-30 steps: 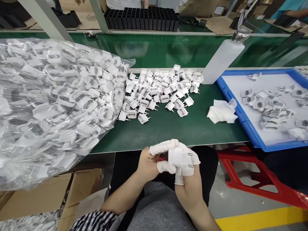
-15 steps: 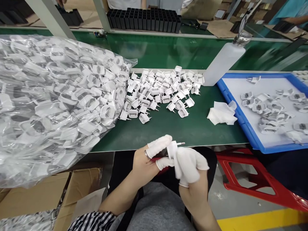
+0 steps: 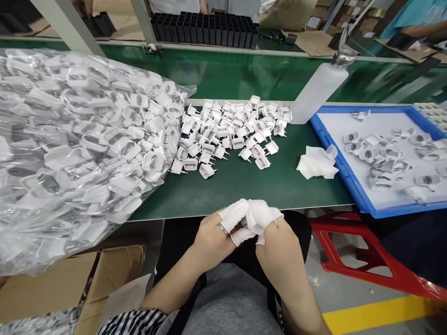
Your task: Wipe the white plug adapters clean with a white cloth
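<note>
Over my lap, just off the table's front edge, my left hand (image 3: 213, 239) is closed on a white plug housing (image 3: 244, 222), which is mostly hidden by fingers and cloth. White finger cots cover some of its fingers, and it wears a ring. My right hand (image 3: 279, 242) is closed on a white cloth (image 3: 260, 215) pressed against the plug housing from the right. Beyond my hands, a loose pile of white plug housings (image 3: 230, 128) lies on the green table (image 3: 244, 190), metal pins sticking out at various angles.
A big clear bag of plug housings (image 3: 87, 139) fills the left. To the right are a crumpled white cloth (image 3: 317, 163), a tilted white bottle (image 3: 319, 93) and a blue-rimmed tray (image 3: 344, 177) with more housings. A red stool (image 3: 328, 260) and cardboard box (image 3: 104, 274) stand below.
My right hand has moved inward and the cloth now wraps over the plug housing, hiding the pin that showed before. The view has shifted slightly.
</note>
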Tool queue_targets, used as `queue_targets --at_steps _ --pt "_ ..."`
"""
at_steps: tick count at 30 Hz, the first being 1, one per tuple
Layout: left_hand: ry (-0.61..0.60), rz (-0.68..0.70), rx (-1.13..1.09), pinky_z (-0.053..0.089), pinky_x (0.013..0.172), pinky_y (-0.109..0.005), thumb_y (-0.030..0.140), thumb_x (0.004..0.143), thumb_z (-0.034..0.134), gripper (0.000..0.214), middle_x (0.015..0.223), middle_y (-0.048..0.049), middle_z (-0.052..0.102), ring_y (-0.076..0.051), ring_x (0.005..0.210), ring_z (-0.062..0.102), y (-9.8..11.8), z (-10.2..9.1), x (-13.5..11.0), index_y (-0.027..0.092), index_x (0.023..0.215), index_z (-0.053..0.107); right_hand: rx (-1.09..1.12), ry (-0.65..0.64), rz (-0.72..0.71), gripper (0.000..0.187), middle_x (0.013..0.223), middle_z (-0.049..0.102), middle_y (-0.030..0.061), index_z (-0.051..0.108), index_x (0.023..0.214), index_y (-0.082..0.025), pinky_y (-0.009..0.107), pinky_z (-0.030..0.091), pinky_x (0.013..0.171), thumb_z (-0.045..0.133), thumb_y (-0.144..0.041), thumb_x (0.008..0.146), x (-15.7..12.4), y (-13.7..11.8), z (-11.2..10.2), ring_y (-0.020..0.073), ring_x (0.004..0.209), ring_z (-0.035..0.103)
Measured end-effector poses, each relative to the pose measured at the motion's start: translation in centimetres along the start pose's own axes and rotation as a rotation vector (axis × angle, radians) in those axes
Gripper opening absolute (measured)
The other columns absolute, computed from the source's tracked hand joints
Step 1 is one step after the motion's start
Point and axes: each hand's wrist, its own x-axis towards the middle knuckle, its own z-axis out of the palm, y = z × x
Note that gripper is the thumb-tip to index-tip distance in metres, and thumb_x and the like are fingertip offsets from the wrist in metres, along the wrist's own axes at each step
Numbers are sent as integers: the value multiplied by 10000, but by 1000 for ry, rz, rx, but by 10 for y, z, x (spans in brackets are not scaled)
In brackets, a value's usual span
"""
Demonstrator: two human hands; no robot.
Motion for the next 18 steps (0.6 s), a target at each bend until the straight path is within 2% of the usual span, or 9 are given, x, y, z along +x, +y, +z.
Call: queue_targets --at_steps 3,5,8,12,14,15,16,18 --pt "-79 55 27 538 746 -238 271 790 552 292 881 -110 682 -175 858 645 -2 3 -3 127 1044 547 -54 -142 88 209 575 463 48 354 553 -207 284 355 501 332 -2 523 9 6 -1 174 533 433" --pt "-160 81 4 537 751 -256 250 800 535 276 893 -112 676 -181 877 637 -3 2 -4 126 1046 541 79 -250 137 210 582 459 34 301 544 -208 279 358 533 327 -3 504 15 13 -1 163 556 427" --pt "-222 103 -41 534 754 -255 247 798 536 259 876 -95 679 -179 870 637 -5 -2 -3 139 1034 549 501 -371 197 182 593 478 11 328 555 -198 271 374 557 331 -19 516 19 24 -2 140 562 427" --pt "-179 66 -115 517 796 -237 231 765 585 319 969 -79 670 -174 918 626 -11 -10 1 179 1076 543 1275 -423 364 124 677 582 13 513 671 -181 275 438 568 435 -109 607 13 33 2 140 609 519" --pt "-128 23 -153 520 795 -240 211 732 624 407 1012 -71 660 -184 935 621 -13 -12 1 208 1127 524 1525 -410 444 183 763 632 29 585 807 -187 312 483 604 505 -161 644 7 34 8 165 667 580" --pt "-101 0 -174 524 788 -242 204 716 641 447 1024 -67 657 -188 936 621 -13 -13 2 223 1145 516 1567 -370 445 218 806 646 34 601 873 -200 332 498 633 529 -182 668 4 33 12 178 706 601" --pt "-76 -19 -201 529 778 -247 205 702 655 478 1030 -66 655 -193 931 623 -13 -13 2 236 1157 511 1552 -309 413 231 836 654 36 610 915 -216 346 507 666 544 -203 694 1 32 16 185 743 614" --pt "-52 -43 -259 537 762 -256 228 678 677 516 1026 -66 657 -200 912 631 -12 -11 2 252 1166 510 1361 -126 271 180 824 661 30 634 904 -240 332 517 690 533 -258 756 -4 29 20 178 759 626"
